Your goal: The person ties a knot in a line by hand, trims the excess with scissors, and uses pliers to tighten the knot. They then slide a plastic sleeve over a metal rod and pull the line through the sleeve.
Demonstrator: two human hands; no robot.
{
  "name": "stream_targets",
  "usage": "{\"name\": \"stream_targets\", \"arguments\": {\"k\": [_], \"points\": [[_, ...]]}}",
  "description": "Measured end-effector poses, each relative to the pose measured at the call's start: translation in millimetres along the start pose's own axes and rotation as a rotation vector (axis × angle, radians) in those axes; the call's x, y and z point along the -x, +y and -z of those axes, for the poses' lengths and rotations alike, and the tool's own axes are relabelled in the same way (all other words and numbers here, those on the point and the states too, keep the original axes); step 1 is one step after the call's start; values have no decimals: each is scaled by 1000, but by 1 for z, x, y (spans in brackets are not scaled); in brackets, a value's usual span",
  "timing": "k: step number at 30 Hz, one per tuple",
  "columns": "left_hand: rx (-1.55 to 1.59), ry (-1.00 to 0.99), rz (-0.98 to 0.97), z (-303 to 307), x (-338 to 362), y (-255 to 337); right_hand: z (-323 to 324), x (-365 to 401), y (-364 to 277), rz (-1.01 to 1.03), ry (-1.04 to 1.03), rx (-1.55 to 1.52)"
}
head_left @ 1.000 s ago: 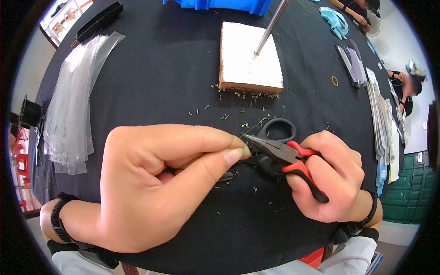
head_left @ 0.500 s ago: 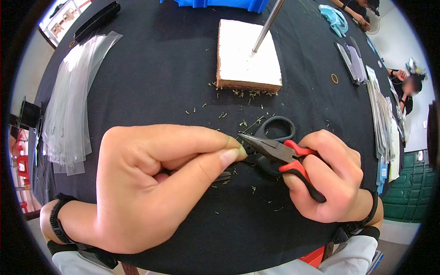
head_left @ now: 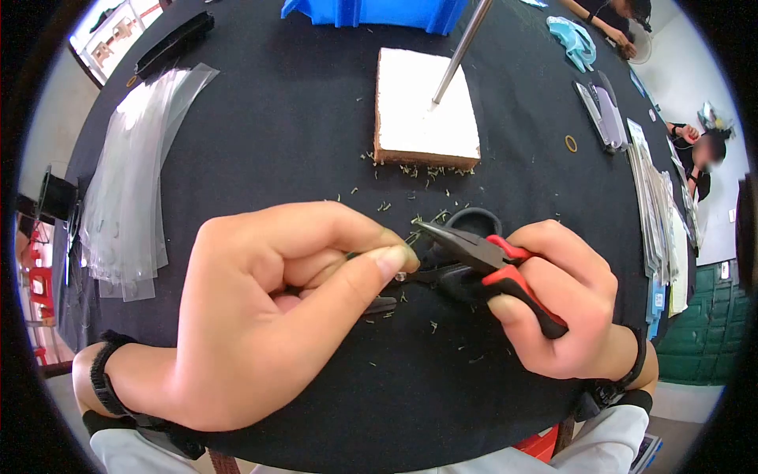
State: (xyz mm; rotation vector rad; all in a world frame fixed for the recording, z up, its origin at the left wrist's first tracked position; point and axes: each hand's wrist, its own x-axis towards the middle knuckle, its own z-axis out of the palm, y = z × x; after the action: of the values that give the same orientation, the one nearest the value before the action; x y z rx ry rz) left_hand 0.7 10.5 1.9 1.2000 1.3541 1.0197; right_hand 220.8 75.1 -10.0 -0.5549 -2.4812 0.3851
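My left hand (head_left: 268,308) pinches a thin greenish strand (head_left: 414,235) between thumb and forefinger, left of centre. Wrapped round the red and black handles of the pliers (head_left: 474,251) is my right hand (head_left: 557,304). The pliers' jaws point left and look closed, with their tip just above my left fingertips, near the strand; whether they grip it I cannot tell. Black scissors (head_left: 476,223) lie on the dark cloth behind the pliers, partly hidden. Small green clippings (head_left: 384,207) are scattered around them.
A white-topped block (head_left: 422,118) with an upright metal rod (head_left: 462,55) stands beyond my hands, before a blue bin (head_left: 375,12). Clear plastic sleeves (head_left: 130,182) lie left. A stapler (head_left: 604,114), rubber band (head_left: 571,144) and packets (head_left: 655,213) lie right. Two people sit at far right.
The pliers' tip has shifted slightly up relative to my left fingertips. My left fingers have curled a little differently, and a small shiny bit shows below them. The view has tilted slightly.
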Motion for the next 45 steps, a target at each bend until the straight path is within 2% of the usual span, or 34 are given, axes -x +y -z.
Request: {"name": "stream_targets", "arguments": {"k": [2, 15, 18, 21, 26, 28, 32, 36, 40, 45], "points": [[19, 3, 70, 2, -3, 7, 3, -4, -2, -7, 10, -39], [80, 85, -68, 3, -6, -2, 5, -3, -7, -57, 33, -79], [84, 75, -100, 3, -7, -6, 10, -3, -4, -58, 111, 15], [-37, 24, -163, -1, -3, -2, 2, -3, 0, -102, 56, 212], [-224, -100, -379, 4, -2, -5, 1, -2, -2, -175, -27, 392], [-290, -125, -448, 4, -2, -6, 5, -7, -7, -156, 40, 439], [-360, -141, -489, 0, -1, -4, 6, -13, -12, 109, 89, 41], [-398, -141, -604, -3, -2, -5, -2, -8, -9, 208, 121, 45], [-394, -139, -613, -6, -3, -6, -4, -6, -10, 205, 152, 0], [-381, -171, -609, -8, -3, -8, -3, -6, -12, 101, 77, -183]]}}
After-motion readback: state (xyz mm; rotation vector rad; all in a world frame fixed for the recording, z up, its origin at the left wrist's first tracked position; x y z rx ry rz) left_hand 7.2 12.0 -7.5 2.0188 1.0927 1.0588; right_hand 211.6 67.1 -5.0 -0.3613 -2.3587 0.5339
